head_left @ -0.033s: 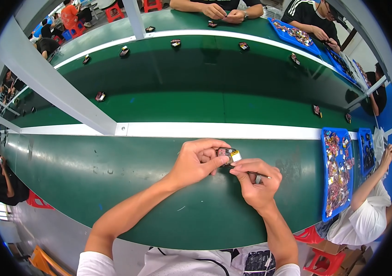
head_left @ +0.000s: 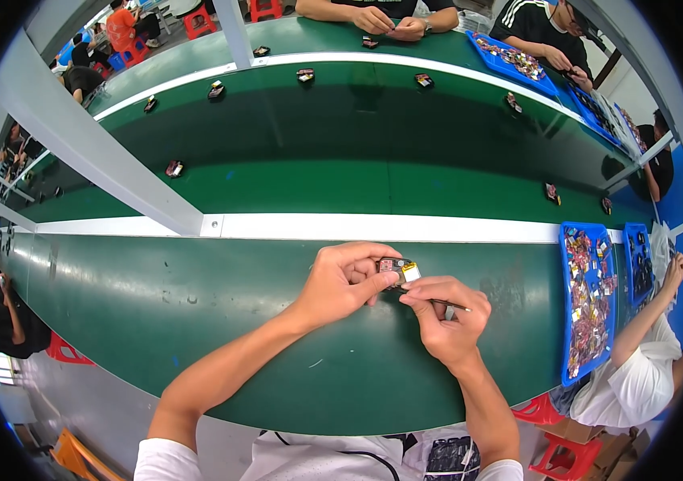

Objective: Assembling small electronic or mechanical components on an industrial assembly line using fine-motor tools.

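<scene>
Above the green bench, my left hand (head_left: 347, 280) pinches a small open electronic device (head_left: 396, 269) between thumb and fingers. Its black casing shows a reddish circuit board and a silvery block with yellow tape. Close against the device's lower right side, my right hand (head_left: 449, 317) grips a slim dark stick-like tool (head_left: 455, 305). One end of the tool sticks out past the fingers, ending in a light tip. Its working end is mostly hidden by my fingertips, so whether it touches the device I cannot tell.
A white rail (head_left: 373, 227) separates the bench (head_left: 269, 377) from a green belt (head_left: 293, 180) carrying several similar devices. At right stand a blue tray (head_left: 566, 321) of small parts and a smaller blue tray (head_left: 629, 301). A grey post (head_left: 109, 136) slants at left. Co-workers sit around.
</scene>
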`<action>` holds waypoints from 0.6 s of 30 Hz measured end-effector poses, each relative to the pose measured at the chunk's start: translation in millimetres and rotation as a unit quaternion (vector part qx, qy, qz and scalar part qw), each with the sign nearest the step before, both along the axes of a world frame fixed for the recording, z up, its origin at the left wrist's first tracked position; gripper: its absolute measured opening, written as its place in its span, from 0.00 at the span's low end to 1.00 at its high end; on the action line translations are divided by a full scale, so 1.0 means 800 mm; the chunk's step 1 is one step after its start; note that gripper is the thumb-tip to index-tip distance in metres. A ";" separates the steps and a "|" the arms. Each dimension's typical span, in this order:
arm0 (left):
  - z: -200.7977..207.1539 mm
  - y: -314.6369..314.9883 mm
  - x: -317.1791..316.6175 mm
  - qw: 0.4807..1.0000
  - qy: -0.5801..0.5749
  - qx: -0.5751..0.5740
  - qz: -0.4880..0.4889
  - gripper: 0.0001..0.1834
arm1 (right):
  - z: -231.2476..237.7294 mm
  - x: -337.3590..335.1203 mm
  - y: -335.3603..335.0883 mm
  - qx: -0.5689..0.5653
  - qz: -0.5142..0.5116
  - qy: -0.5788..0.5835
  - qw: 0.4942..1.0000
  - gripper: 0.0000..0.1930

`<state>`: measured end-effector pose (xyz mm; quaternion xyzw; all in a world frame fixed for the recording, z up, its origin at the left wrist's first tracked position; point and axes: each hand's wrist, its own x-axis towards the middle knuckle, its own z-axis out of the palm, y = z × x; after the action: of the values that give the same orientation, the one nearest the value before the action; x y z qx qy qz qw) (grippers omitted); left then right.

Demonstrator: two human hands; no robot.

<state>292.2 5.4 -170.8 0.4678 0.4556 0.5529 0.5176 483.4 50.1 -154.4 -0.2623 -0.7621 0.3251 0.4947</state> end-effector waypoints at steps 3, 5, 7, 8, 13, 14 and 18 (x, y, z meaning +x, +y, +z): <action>0.000 -0.001 0.000 1.000 0.010 -0.001 0.003 0.14 | -0.002 -0.001 0.000 0.004 0.002 -0.001 1.000 0.07; 0.001 0.000 0.000 1.000 0.010 -0.013 0.006 0.14 | -0.003 -0.002 0.000 0.010 0.004 -0.004 1.000 0.07; 0.002 0.000 0.000 0.999 0.031 -0.022 0.012 0.13 | -0.002 -0.004 0.000 0.009 0.005 -0.002 1.000 0.07; 0.002 0.001 0.000 0.999 0.031 -0.021 0.012 0.13 | -0.003 -0.004 0.000 0.009 0.005 -0.002 1.000 0.07; -0.003 0.007 -0.002 0.998 0.044 -0.050 0.011 0.11 | -0.004 -0.007 0.002 0.019 0.008 -0.011 1.000 0.07; 0.002 0.007 -0.001 0.998 0.046 -0.047 0.011 0.11 | -0.005 -0.007 0.003 0.022 0.007 -0.009 1.000 0.07; 0.013 0.021 -0.004 0.995 0.038 -0.070 0.063 0.11 | -0.015 -0.006 0.007 0.024 -0.022 0.005 0.999 0.08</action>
<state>289.2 22.2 -160.1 0.4215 0.5412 0.5324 0.4959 478.4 55.4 -166.0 -0.2651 -0.7615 0.2970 0.5116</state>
